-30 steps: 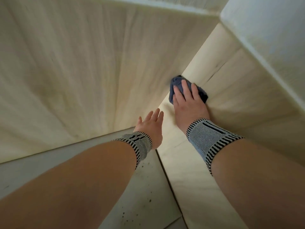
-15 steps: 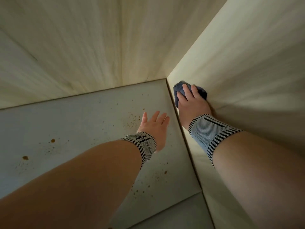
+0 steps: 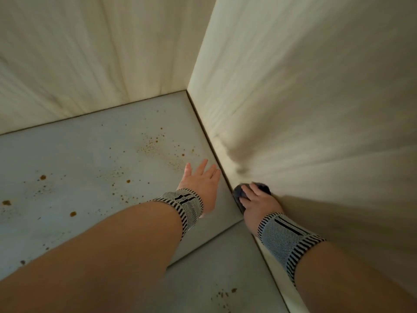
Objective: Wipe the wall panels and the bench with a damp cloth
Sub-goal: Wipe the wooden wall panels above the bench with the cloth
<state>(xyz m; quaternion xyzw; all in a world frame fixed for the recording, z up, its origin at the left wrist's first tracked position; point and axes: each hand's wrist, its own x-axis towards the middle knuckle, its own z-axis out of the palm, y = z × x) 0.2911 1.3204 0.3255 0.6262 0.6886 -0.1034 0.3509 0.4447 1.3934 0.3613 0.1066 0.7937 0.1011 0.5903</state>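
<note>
Pale wooden wall panels meet in a corner, one on the left [image 3: 90, 64] and one on the right [image 3: 316, 109]. My right hand [image 3: 259, 201] presses a dark blue cloth [image 3: 240, 192] against the bottom of the right panel, just above the floor seam; its fingers lie over the bunched cloth. My left hand [image 3: 200, 180] hovers beside it over the floor with fingers spread and straight, holding nothing. Both wrists wear striped grey bands. No bench shows in this view.
A grey tiled floor [image 3: 90, 166] spotted with several brown specks fills the lower left. A tile joint runs diagonally below my left wrist. The two panels close off the far and right sides.
My right hand has slid the cloth down the right panel to the floor seam. The view has tilted downward, showing more floor. My left hand stays spread near the corner.
</note>
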